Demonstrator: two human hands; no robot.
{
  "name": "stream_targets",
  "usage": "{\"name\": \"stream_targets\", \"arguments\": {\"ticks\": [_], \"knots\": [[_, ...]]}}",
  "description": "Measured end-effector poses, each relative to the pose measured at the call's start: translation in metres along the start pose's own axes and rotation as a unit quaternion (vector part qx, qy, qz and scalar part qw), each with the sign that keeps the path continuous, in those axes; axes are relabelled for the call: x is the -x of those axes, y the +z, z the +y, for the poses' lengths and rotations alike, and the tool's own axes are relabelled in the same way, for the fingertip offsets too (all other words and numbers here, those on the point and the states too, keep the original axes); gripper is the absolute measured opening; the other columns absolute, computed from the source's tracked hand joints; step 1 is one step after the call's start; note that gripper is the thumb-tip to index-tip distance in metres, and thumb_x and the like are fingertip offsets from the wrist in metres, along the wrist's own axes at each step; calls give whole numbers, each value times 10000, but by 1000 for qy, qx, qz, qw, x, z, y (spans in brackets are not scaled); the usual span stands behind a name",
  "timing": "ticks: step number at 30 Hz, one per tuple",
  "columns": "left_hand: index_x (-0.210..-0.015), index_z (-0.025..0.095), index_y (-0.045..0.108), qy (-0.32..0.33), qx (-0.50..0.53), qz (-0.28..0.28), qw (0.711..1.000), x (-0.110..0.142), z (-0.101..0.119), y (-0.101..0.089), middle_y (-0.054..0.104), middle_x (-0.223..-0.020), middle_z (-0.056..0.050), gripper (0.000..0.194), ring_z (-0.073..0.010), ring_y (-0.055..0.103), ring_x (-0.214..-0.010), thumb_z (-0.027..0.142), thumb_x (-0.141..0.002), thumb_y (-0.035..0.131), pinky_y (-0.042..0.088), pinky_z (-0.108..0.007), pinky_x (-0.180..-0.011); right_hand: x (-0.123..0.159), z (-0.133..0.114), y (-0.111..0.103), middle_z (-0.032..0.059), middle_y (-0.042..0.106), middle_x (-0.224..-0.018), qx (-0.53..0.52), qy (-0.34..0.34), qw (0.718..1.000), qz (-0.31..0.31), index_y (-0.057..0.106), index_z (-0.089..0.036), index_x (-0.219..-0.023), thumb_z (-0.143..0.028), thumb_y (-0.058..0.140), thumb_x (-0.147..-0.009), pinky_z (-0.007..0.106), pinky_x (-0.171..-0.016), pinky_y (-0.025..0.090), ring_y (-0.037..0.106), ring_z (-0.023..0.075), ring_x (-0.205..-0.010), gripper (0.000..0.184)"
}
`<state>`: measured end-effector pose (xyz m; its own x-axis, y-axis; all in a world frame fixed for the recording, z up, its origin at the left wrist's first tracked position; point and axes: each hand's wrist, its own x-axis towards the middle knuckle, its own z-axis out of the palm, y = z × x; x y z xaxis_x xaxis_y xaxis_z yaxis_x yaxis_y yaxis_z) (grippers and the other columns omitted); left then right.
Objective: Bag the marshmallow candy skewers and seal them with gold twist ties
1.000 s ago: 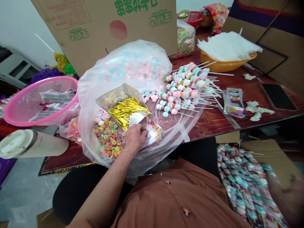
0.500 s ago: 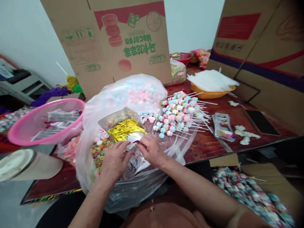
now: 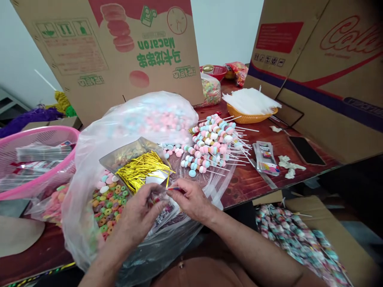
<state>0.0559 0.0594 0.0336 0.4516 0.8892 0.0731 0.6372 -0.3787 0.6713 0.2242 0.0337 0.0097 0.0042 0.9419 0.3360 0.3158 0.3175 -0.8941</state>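
My right hand [image 3: 194,199] is closed, thumb and forefinger pinching the edge of a printed clear plastic bag [image 3: 173,189]. At the bag's other side, my left hand [image 3: 139,213] has its fingers curled about the film, thumb a little apart; its exact grip is partly hidden. Below them lies a pile of printed clear bags [image 3: 164,217]. Gold twist ties [image 3: 140,169] fill an opened pouch just beyond the hands. Ring-shaped candies [image 3: 110,205] lie to the left in a large clear plastic bag [image 3: 79,179]. Skewered marshmallow candies [image 3: 214,145] are heaped at the right.
A pink basket [image 3: 38,129] with flat packs stands left. Cardboard boxes [image 3: 89,87] rise behind. An orange basket [image 3: 251,116] holds white sticks [image 3: 251,100]. A phone [image 3: 306,150], crumpled tissue [image 3: 290,165] and packs of bags [image 3: 265,157] lie right. Wrapped skewers [image 3: 299,243] fill a box below.
The view has shifted, so the table's things sit further left. My left thumb has moved apart from its fingers, while my right hand keeps its pinch on the bag.
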Motion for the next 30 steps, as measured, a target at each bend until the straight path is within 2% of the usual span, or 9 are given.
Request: {"name": "stream_targets", "arguments": {"ticks": [4, 11, 14, 15, 17, 19, 22, 26, 30], "knots": [[-735, 177, 561, -42, 93, 1, 995, 12, 2, 25, 616, -642, 8, 218, -137, 575, -595, 385, -786, 523, 458, -225, -541, 15, 2, -5, -52, 379, -527, -14, 33, 999, -9, 420, -170, -537, -329, 512, -816, 211, -510, 282, 356, 79, -522, 334], [-773, 199, 623, 146, 36, 25, 988, 6, 0, 26, 643, -635, 30, 181, -109, 593, -555, 281, -843, 478, 455, -178, -513, 8, 12, -41, -34, 345, -495, 91, 107, 989, 41, 354, -183, -498, -458, 324, -889, 200, -451, 295, 354, 86, -488, 479], [-817, 196, 627, 148, 13, 108, 983, 4, -7, 24, 674, -691, 12, 187, -119, 625, -600, 291, -852, 470, 481, -179, -548, -26, 26, -103, 67, 542, -666, 270, 122, 939, 174, 532, -156, -618, -367, 348, -885, 260, -568, 385, 496, 167, -674, 387], [-835, 194, 629, 142, 6, 131, 981, 4, -9, 23, 686, -726, 2, 190, -128, 637, -633, 299, -851, 472, 493, -188, -580, -37, 31, -126, 112, 587, -802, 389, 145, 887, 200, 590, -144, -730, -321, 376, -873, 296, -631, 410, 526, 206, -788, 313], [-851, 189, 635, 129, -3, 166, 978, 5, -12, 19, 700, -787, -20, 208, -150, 650, -707, 315, -853, 468, 507, -219, -647, -54, 39, -164, 172, 606, -944, 552, 223, 786, 164, 642, -127, -858, -262, 454, -818, 387, -704, 432, 540, 288, -920, 235], [-852, 185, 636, 115, -6, 175, 978, 8, -13, 14, 700, -814, -34, 221, -164, 646, -752, 314, -860, 456, 508, -249, -685, -58, 45, -184, 186, 631, -874, 576, 242, 773, 112, 668, -106, -831, -191, 474, -779, 410, -703, 451, 576, 306, -882, 218], [-863, 176, 630, 115, -6, 163, 980, 11, -16, 6, 690, -809, -41, 214, -158, 631, -755, 276, -874, 441, 495, -263, -692, -39, 46, -184, 177, 651, -903, 566, 160, 803, 101, 660, -95, -935, -158, 388, -824, 411, -762, 464, 598, 287, -897, 301], [-885, 175, 620, 140, -17, 140, 980, 15, -21, -1, 676, -803, -42, 196, -150, 606, -748, 236, -885, 435, 467, -274, -694, 4, 33, -159, 98, 682, -943, 456, -145, 875, 78, 624, -171, -1069, -231, 450, -858, 340, -766, 504, 638, 221, -851, 280], [-890, 172, 615, 167, -19, 125, 978, 17, -19, -7, 664, -790, -43, 188, -148, 580, -731, 231, -888, 437, 449, -275, -677, 22, 16, -135, 84, 685, -894, 426, -235, 873, 9, 594, -176, -1124, -142, 477, -850, 313, -742, 507, 638, 200, -828, 300]]}}
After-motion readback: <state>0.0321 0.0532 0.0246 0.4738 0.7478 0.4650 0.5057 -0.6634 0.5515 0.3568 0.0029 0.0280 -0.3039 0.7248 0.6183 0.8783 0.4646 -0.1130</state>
